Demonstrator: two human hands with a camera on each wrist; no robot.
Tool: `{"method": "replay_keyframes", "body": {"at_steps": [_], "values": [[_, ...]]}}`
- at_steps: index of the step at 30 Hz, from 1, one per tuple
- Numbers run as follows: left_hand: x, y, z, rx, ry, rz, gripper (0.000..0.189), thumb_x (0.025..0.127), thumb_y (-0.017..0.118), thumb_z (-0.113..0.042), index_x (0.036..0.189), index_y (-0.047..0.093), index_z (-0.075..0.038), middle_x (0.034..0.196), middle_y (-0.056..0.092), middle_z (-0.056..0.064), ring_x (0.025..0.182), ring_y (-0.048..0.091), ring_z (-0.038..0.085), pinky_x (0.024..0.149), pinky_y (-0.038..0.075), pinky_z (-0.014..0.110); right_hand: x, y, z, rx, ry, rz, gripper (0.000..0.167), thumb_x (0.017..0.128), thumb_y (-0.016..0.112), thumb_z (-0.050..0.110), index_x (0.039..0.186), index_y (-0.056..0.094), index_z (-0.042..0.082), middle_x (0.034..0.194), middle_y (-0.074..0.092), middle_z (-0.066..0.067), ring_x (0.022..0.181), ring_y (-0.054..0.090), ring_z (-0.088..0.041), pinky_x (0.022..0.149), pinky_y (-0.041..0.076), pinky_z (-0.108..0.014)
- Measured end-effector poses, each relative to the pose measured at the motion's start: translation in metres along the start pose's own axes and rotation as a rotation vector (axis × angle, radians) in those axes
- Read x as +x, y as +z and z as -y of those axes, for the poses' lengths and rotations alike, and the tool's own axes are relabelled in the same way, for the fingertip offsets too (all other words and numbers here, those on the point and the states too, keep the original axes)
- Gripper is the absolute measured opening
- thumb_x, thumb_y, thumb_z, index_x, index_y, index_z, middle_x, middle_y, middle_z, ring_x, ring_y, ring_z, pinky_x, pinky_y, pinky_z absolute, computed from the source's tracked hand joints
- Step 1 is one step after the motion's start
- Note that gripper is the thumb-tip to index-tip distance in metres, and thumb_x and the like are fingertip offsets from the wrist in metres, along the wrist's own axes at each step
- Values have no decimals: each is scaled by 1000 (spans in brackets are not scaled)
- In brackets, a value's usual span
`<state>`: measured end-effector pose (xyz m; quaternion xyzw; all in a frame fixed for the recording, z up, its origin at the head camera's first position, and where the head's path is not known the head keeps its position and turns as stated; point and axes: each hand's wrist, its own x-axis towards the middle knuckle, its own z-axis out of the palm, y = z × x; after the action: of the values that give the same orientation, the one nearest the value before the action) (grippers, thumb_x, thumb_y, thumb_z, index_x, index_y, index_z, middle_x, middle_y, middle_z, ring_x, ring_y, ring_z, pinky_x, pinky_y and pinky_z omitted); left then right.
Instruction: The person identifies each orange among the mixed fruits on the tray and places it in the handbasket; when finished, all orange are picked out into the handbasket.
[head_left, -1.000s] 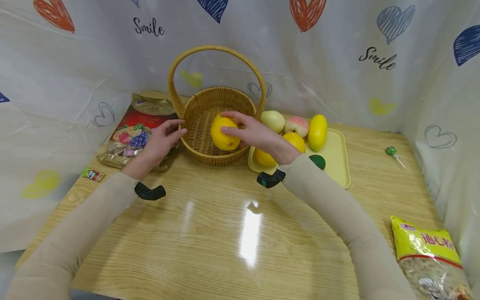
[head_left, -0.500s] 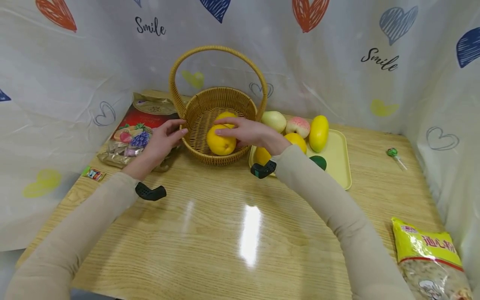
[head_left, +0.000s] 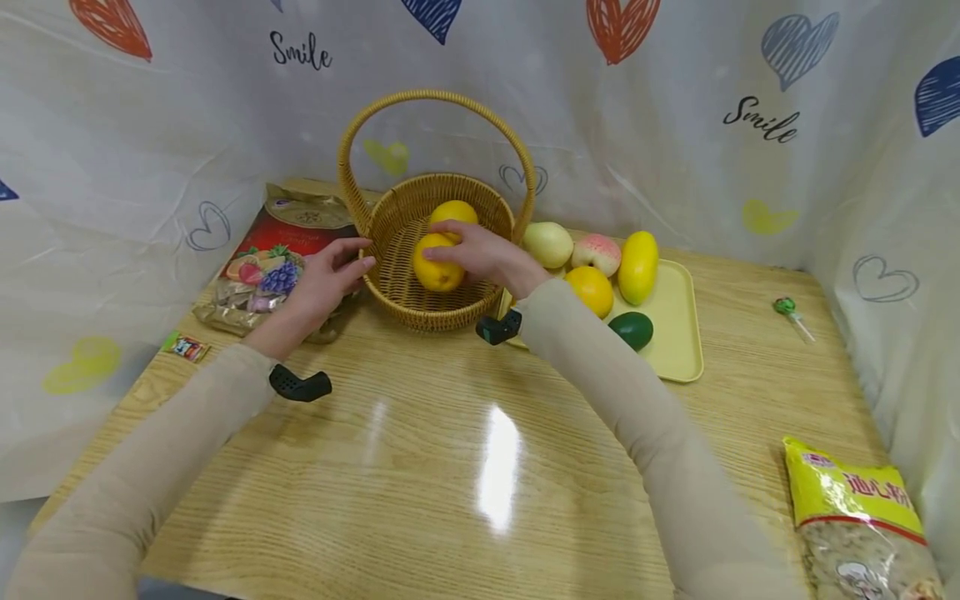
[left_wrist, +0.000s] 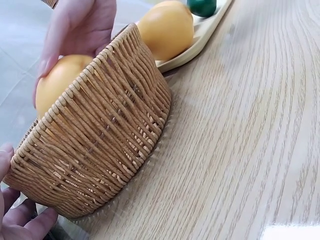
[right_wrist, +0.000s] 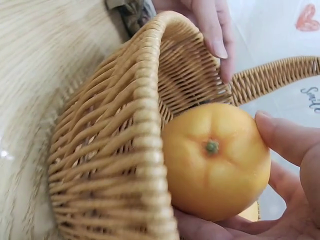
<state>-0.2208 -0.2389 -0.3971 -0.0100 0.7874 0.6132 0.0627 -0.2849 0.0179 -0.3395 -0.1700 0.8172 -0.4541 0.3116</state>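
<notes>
A round wicker basket (head_left: 431, 321) with a tall handle stands at the back of the table. My right hand (head_left: 480, 250) holds a yellow-orange fruit, like an orange (head_left: 437, 265), inside its front half; the green stem end shows in the right wrist view, with the thumb (right_wrist: 287, 135) on its side. Another orange (head_left: 453, 213) lies behind it in the basket. At the basket's left side, my left hand (head_left: 324, 279) grips the rim, thumb and fingers about the wicker in the left wrist view.
Right of the basket, a yellow tray (head_left: 675, 333) bears a pale round fruit (head_left: 549, 244), a peach (head_left: 597, 252), a long yellow fruit (head_left: 637, 267), an orange (head_left: 590, 292) and an avocado (head_left: 632, 331). Also about: a candy bag (head_left: 288, 242), small packet (head_left: 187, 347), lollipop (head_left: 787, 312) and pasta bag (head_left: 862, 517).
My right hand has shifted left with the orange, which dipped toward the basket's front and then rose slightly. The other orange behind it has come into view. My left hand stays at the rim.
</notes>
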Motion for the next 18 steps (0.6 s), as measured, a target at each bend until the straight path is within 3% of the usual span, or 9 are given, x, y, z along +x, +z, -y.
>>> {"method": "replay_keyframes", "body": {"at_steps": [6,9,13,18], "values": [[-2,0,-2,-9,1,8,53,100,56,-33,146,42,-11,147,43,11,127,49,25,103,44,45,11,5,4,10,46,-12,63,96,62,41,152,36,27,147,39,-4,120,48,-21,95,48,-44],[-1,0,-1,-7,-1,7,53,100,56,-33,146,42,-12,147,42,10,127,49,25,103,45,44,14,8,6,-139,40,50,64,96,61,41,153,35,25,153,34,-4,130,42,-22,102,43,-42],[-1,0,-1,2,0,5,53,100,56,-35,146,43,-12,147,43,10,126,49,24,100,47,39,14,10,8,-282,30,117,67,96,61,40,154,32,24,156,30,-5,134,38,-23,100,46,-43],[0,0,-1,11,7,2,54,100,56,-36,146,43,-12,146,44,10,125,50,24,92,51,28,10,9,8,-224,43,120,66,97,60,37,155,31,23,156,29,-5,132,40,-24,96,49,-47]]}}
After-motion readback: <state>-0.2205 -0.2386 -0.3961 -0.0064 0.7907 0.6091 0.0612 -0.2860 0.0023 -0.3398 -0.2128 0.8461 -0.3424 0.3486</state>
